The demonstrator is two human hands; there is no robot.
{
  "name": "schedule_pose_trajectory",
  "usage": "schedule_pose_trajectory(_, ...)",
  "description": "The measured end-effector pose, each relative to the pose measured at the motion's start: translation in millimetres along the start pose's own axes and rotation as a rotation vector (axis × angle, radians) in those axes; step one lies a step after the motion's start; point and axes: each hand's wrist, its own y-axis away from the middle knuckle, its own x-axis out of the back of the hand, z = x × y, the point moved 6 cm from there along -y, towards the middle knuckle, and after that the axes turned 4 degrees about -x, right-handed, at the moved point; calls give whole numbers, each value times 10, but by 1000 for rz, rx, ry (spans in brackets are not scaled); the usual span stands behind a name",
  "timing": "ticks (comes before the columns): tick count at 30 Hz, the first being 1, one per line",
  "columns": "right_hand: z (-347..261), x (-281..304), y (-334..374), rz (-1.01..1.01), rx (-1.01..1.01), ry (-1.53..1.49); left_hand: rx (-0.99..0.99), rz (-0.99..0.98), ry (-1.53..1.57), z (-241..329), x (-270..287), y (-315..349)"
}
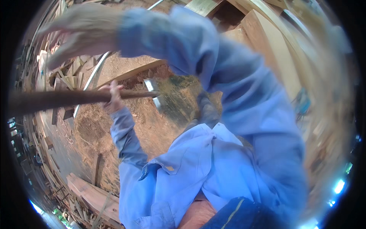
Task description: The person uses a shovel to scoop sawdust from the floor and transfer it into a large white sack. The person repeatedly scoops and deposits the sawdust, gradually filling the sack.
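At nine o'clock, the left hand has its grip around a wooden handle; at ten, the blurred right hand spreads wide.

"What are the left hand's fingers around?"
"A wooden handle; a metal blade sits to their right."
"And the right hand?"
"Blurred, its fingers spread above and left of the left fingers, off the handle."
"Below the left fingers?"
"Sawdust."
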Motion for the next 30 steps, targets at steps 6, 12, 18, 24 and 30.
schedule_pose_trajectory(6, 3472, -136, 3116, 216, -1238, -159, -149, 355, -79, -398, 1458, -514)
schedule_pose_trajectory(12, 4885, -663, 5917, 38, -1987, 71, 283, 678, -328, -760, 2442, -687)
schedule_pose_trajectory(18, 6173, -819, 6167, 391, -1967, 286, 231, 626, -370, -539, 2177, -626)
schedule_pose_trajectory(24, 7403, -639, 6701, 388, -2099, 730, 162, 884, -549, -633, 2000, -578)
schedule_pose_trajectory(30, 8461, -591, 7623, 265, -2204, 946, 116, 945, -601, -569, 2226, -621)
